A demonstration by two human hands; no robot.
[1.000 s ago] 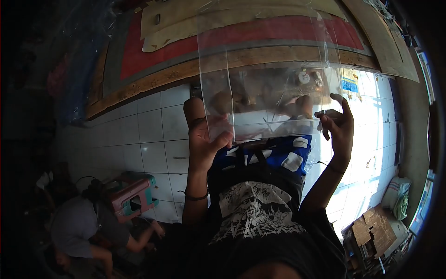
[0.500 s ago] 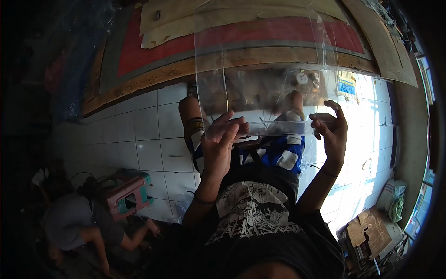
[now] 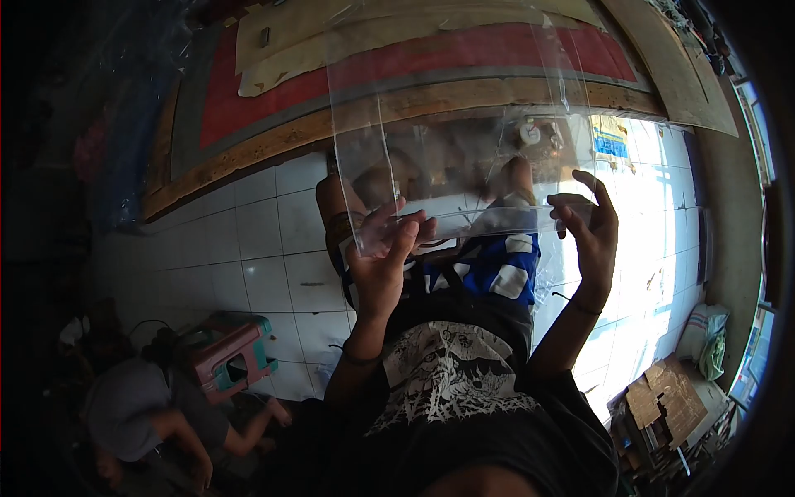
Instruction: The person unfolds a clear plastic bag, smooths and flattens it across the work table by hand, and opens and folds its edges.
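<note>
A clear plastic sheet [image 3: 464, 153], creased near its sides and with a folded strip along its near edge, spans the space between my hands. My left hand [image 3: 383, 261] pinches its near left corner, thumb on top and some fingers showing through the plastic. At the near right corner, my right hand [image 3: 590, 228] grips the strip between thumb and fingers, with the index finger raised and curled. The far part of the sheet overlaps the worktable's edge in view. Whether it is one layer or a bag, I cannot tell.
Ahead is a worktable with a wooden edge [image 3: 273, 141], a red sheet [image 3: 248, 95] and brown paper [image 3: 306, 45]. A person [image 3: 137, 410] is low at the left beside a pink and green plastic stool [image 3: 232, 360]. Cardboard [image 3: 667, 402] and a sack [image 3: 704, 335] lie at right.
The plastic sheet has tilted, its left corner dropping slightly toward me and left with my left hand. My right hand keeps its grip, almost in place. The view has shifted a little.
</note>
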